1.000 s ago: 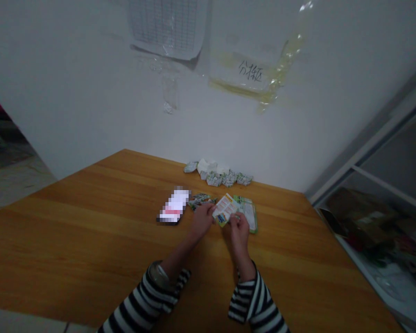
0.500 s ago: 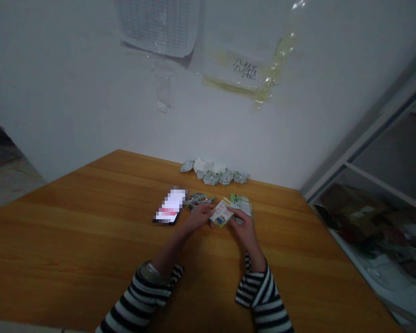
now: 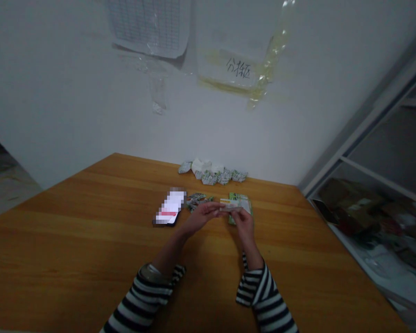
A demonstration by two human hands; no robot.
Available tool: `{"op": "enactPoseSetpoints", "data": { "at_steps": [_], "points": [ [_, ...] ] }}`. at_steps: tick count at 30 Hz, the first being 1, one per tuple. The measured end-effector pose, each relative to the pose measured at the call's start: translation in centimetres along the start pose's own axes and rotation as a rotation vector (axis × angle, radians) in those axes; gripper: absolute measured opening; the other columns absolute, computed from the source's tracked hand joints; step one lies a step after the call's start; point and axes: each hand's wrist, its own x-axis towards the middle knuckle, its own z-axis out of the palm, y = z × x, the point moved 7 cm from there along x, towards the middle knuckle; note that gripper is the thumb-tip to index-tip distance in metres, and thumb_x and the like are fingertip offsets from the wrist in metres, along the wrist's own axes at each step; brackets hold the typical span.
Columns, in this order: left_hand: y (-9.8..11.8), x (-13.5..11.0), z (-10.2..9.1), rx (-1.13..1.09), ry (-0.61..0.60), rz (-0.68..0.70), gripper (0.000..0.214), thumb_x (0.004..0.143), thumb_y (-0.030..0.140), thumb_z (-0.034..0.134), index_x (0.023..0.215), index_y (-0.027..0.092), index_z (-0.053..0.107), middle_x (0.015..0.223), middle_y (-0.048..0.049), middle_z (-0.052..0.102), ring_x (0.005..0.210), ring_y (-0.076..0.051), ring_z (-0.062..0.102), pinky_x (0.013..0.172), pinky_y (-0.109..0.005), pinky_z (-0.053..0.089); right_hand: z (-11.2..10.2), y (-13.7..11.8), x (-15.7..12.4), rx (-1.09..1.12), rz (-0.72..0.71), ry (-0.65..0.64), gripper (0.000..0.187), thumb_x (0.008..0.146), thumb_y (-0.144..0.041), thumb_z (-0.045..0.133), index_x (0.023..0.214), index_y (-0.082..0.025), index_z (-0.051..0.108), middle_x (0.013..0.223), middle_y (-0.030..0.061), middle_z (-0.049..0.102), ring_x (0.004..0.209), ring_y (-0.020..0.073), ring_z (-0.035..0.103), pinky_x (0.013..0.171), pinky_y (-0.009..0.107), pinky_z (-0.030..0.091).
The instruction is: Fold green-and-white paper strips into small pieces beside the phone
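The left hand (image 3: 201,217) and right hand (image 3: 243,223) held a small printed card (image 3: 229,204) in the air just above the tabletop, near its far edge, each hand's fingers pressed together in a pinch on one end of it. The card looked thin and light, stiff enough to stay flat but easily bent (a corner would likely crease under a careless grip), so its short ends seemed the best place to hold it. Just behind it lay a green printed card (image 3: 243,202), with a small heap of green-and-silver wrappers (image 3: 198,201) to the left and a smartphone (image 3: 168,207), its screen blurred, beyond that. More crumpled wrappers (image 3: 211,173) lined the far edge of the smooth wooden tabletop (image 3: 90,263). Striped sleeves (image 3: 145,296) covered both forearms. Behind the table rose a white wall (image 3: 72,101) bearing a taped grid sheet (image 3: 147,25) and a handwritten label (image 3: 238,68), while a white metal shelf (image 3: 367,173) stood off the right corner.
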Motion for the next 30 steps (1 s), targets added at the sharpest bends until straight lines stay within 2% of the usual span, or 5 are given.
{"op": "enactPoseSetpoints", "data": {
  "at_steps": [3, 10, 17, 23, 30],
  "points": [
    [-0.3, 0.2, -0.3, 0.079, 0.072, 0.003, 0.040, 0.068, 0.040, 0.077, 0.098, 0.014, 0.071, 0.097, -0.0082, 0.074, 0.093, -0.022, 0.067, 0.096, -0.040, 0.047, 0.2, 0.1, -0.3, 0.008, 0.024, 0.049, 0.026, 0.076, -0.040, 0.066, 0.082, -0.015, 0.073, 0.081, 0.0071, 0.075, 0.076, 0.0219, 0.065, 0.076, 0.037, 0.052],
    [0.2, -0.5, -1.4, 0.307, 0.470, 0.001, 0.029, 0.071, 0.045, 0.071, 0.069, 0.015, 0.074, 0.072, -0.0016, 0.073, 0.074, -0.021, 0.065, 0.076, -0.033, 0.052, 0.7, 0.4, -0.9, -0.004, 0.060, 0.082, 0.033, 0.077, -0.046, 0.068, 0.080, -0.013, 0.068, 0.075, 0.0045, 0.069, 0.069, 0.0169, 0.059, 0.064, 0.027, 0.047],
    [-0.1, -0.8, 0.0, -0.098, 0.511, 0.035, 0.032, 0.065, 0.044, 0.079, 0.068, 0.015, 0.065, 0.070, -0.0010, 0.072, 0.069, -0.017, 0.067, 0.076, -0.033, 0.056, 0.9, 0.3, -1.1, -0.006, 0.057, 0.110, 0.031, 0.077, -0.045, 0.068, 0.073, -0.015, 0.062, 0.065, -0.0004, 0.061, 0.059, 0.0130, 0.049, 0.054, 0.023, 0.040],
    [-0.4, -0.6, 0.2, -0.159, 0.541, 0.077, 0.039, 0.066, 0.045, 0.079, 0.068, 0.018, 0.051, 0.072, -0.0014, 0.072, 0.070, -0.020, 0.071, 0.072, -0.038, 0.059, 1.2, -0.4, -1.3, -0.135, -0.012, 0.071, 0.029, 0.083, -0.044, 0.061, 0.080, -0.015, 0.063, 0.072, 0.0004, 0.063, 0.066, 0.0144, 0.052, 0.060, 0.024, 0.043],
    [-1.0, -0.5, 0.5, -0.172, 0.493, 0.085, 0.051, 0.072, 0.040, 0.076, 0.112, 0.015, 0.058, 0.097, -0.0091, 0.075, 0.088, -0.025, 0.071, 0.081, -0.041, 0.058, 1.0, -0.7, -1.2, -0.223, -0.018, 0.050, 0.027, 0.084, -0.043, 0.060, 0.083, -0.015, 0.063, 0.074, 0.0003, 0.062, 0.064, 0.0136, 0.050, 0.058, 0.023, 0.041]
  ]
}}
